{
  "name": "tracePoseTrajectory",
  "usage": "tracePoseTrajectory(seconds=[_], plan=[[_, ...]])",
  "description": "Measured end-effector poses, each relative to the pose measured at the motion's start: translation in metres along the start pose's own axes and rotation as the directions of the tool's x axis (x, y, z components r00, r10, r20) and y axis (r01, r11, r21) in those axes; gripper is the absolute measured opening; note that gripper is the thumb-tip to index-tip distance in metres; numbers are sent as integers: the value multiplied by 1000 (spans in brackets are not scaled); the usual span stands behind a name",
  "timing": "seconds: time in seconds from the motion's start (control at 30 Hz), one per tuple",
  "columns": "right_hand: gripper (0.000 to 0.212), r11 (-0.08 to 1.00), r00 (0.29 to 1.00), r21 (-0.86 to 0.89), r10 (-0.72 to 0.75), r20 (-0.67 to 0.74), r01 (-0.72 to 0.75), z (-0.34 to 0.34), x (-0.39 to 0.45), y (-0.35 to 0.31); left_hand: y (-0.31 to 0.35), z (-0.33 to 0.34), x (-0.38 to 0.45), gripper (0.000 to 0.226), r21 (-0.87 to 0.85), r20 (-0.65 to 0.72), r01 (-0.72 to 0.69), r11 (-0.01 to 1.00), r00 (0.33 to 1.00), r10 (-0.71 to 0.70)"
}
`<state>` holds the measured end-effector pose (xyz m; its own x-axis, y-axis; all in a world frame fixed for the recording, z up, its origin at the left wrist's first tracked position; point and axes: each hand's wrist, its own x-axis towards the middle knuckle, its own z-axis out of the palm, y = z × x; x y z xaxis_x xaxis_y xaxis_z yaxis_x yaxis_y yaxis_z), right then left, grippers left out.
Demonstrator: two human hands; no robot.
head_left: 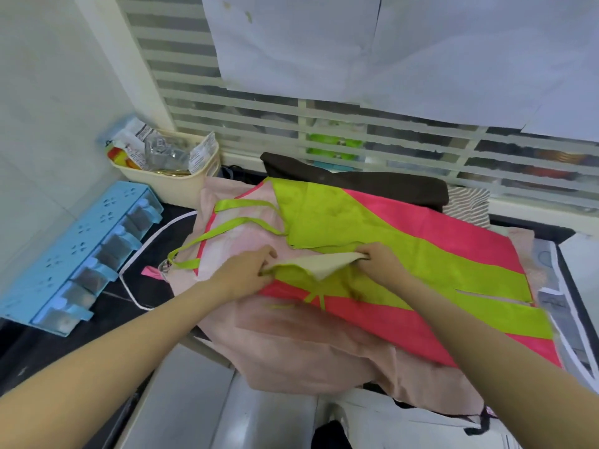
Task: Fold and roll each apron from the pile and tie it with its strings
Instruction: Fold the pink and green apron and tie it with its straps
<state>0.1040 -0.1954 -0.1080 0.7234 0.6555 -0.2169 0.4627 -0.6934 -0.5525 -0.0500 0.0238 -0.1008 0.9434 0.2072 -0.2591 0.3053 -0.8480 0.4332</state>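
Your pink-and-lime fabric apron (389, 254) lies spread on top of the pile, in the middle of the dark counter, w/ its lime straps (246, 222) trailing off to the left over a pale pink cloth (308, 351) underneath. The apron's near-right corner blurs out by the frame edge, and how many layers sit under it you can't tell from here. A cream-white flap (324, 265) shows at the folded edge betw. your hands; whether it's the apron's lining or a separate cloth isn't clear.

Your left hand (249, 273) is at the apron's left edge, fingers curled and pinching the lime hem. Your right hand (382, 260) is just right of it, fingers curled round the fold of lime and cream fabric, fingertips tucked under and hidden. Hands are near each other but not touching, both forearms reaching in from the bottom of frame.

Behind the apron: a dark brown folded cloth (372, 183) and a striped grey-white cloth (470, 205), partly covered. Left of the apron, a white cord (142, 251) loops on the counter, then a light blue plastic rack w/ clear drawers (71, 254), its near end cut off. Back-left of the apron, a cream plastic basket (175, 186) holds crumpled wrappers, contents hard to read. Beyond the apron, slatted blinds (259, 102) w/ white paper sheets (389, 43) over them.
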Motion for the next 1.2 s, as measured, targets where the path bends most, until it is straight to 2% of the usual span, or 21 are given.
tracePoseTrajectory(seconds=[0.07, 0.13, 0.2, 0.23, 0.3, 0.33, 0.37, 0.43, 0.5, 0.53, 0.6, 0.67, 0.7, 0.77, 0.87, 0.93, 1.0, 1.1, 1.2], plan=[[19, 991, 996, -116, 64, -66, -71, -2, 7, -1, 3, -13, 0, 15, -177, -117, 39, 983, 991, -61], [29, 925, 974, -322, 154, -167, -202, 3, 10, -5, 0, -24, -1, 32, -211, -172, 127, 969, 971, -165], [28, 863, 936, -406, 185, -299, -300, 12, 6, -13, -9, -28, 1, 36, -123, -98, 278, 953, 952, -291], [26, 861, 924, -407, 162, -347, -304, 16, 5, -18, -14, -28, 2, 36, -78, -38, 337, 938, 939, -341], [16, 888, 925, -415, 32, -380, -201, 22, 3, -28, -20, -22, 4, 36, -176, 99, 393, 903, 919, -381], [15, 925, 943, -361, -10, -333, -118, 23, 4, -34, -19, -18, 5, 35, -246, 130, 400, 883, 916, -379], [26, 966, 973, -252, -6, -233, -54, 23, 4, -42, -16, -14, 4, 32, -265, 132, 388, 883, 921, -366], [48, 996, 994, -60, 64, 89, -59, 27, -1, -57, -10, -6, 3, 26, -190, 162, 344, 920, 935, -316], [46, 992, 952, -114, 87, 295, -56, 40, -5, -66, -7, 3, 1, 45, -20, 242, 299, 954, 927, -286], [44, 991, 939, -80, 124, 321, -104, 49, -9, -68, -6, 7, 1, 51, 43, 270, 278, 960, 921, -279], [50, 960, 907, 98, 210, 366, -262, 65, -16, -73, -4, 11, 0, 41, 93, 265, 225, 970, 933, -242], [15, 806, 879, 423, 232, 418, -414, 62, -17, -80, -6, 7, 1, 23, 130, 164, 184, 974, 965, -204], [15, 746, 884, 512, 226, 408, -427, 53, -12, -80, -8, 2, 0, 21, 152, 98, 188, 970, 974, -205], [28, 757, 924, 542, 225, 310, -366, 20, 4, -75, -17, -8, -1, 25, 203, -5, 229, 952, 972, -233], [5, 870, 972, 436, 195, 128, -232, -53, 17, -68, -31, -11, -2, 27, 284, -37, 265, 921, 963, -266], [7, 957, 985, 237, 152, 84, -168, -88, 26, -55, -34, -6, -3, 24, 355, 76, 258, 899, 950, -303], [3, 996, 994, -11, 86, 61, -86, -108, 33, -43, -34, 0, 0, 25, 430, 177, 214, 877, 933, -314], [4, 952, 982, -307, 77, 173, -20, -114, 33, -27, -25, -1, 8, 32, 476, 178, 204, 855, 930, -321], [21, 836, 886, -548, 232, 402, 29, -92, 19, -12, -7, -2, 24, 36, 464, 82, 221, 858, 954, -290]])
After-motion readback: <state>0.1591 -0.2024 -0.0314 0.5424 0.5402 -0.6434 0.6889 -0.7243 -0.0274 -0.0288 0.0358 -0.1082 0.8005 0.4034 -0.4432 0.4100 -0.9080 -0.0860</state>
